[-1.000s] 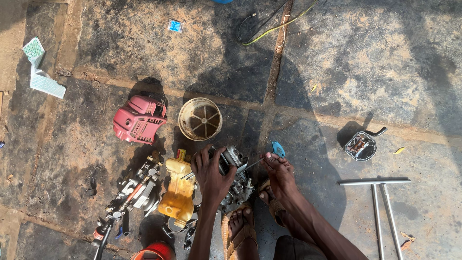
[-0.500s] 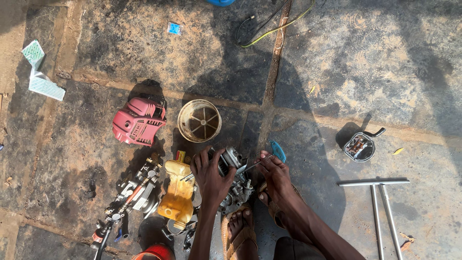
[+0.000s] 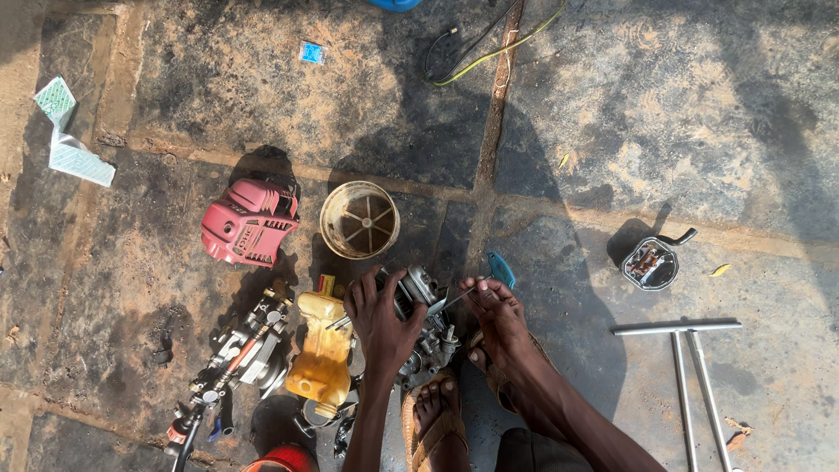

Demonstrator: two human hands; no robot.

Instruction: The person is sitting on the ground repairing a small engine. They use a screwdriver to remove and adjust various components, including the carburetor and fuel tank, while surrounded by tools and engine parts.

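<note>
A floor of large, stained stone slabs is seen from above, with small engine parts spread over its lower left part. A red plastic engine cover is laid on the slabs at the left, and a round, cream-coloured cup-shaped part with inner ribs is set just beside it to the right. Below these, a yellowish fuel tank is placed next to a metal assembly with a red-striped shaft. A small grey engine block is found on the ground just in front of a sandalled foot, between the two hands. The left hand is laid over the block, its fingers curled down onto it. The right hand is closed around a thin tool with a blue handle, whose tip is directed at the block. Well apart at the right, a T-shaped metal wrench and a small dark dish of parts are seen.
</note>
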